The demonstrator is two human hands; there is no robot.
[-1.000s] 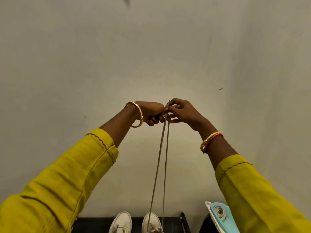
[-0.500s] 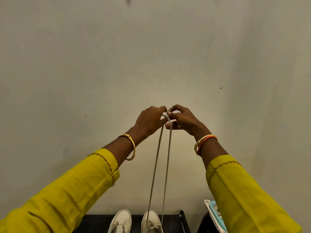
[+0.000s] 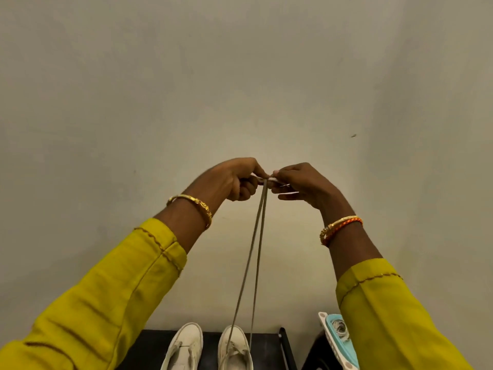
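Status: both hands are up at frame centre, meeting fingertip to fingertip. The left hand (image 3: 234, 181) has its fingers curled in, thumb and forefinger pinching the lace (image 3: 256, 249) near its ends. The right hand (image 3: 306, 185) pinches the same spot from the 3 o'clock side, thumb on top, other fingers loosely bent underneath. Both grips are closed on the lace and hold nothing else.

Lace location: two strands run from the pinch point down toward 6 o'clock. They nearly touch at the top, spread slightly lower down, and end in the laced shoe (image 3: 234, 348). The strands look taut (judgement: pulled up to level the two ends or take slack out before tying). Holding both ends at one point makes it easy to compare lengths, which likely explains the high, centred grip. Pale lace tips show between the fingertips; cannot tell whether they are crossed or just level.

The other shoe (image 3: 184, 345) sits just beside the laced one, on its 9 o'clock side, and no lace rises from it. Both stand on a black shelf (image 3: 144, 351) against the wall (image 3: 240, 76), toes toward the wall.

Containers: one teal tray (image 3: 330, 319) at 5 o'clock with a white rim, partly hidden behind the right sleeve (image 3: 386, 316). Inside it is a greyish coiled thing (image 3: 339, 328), too small to identify.
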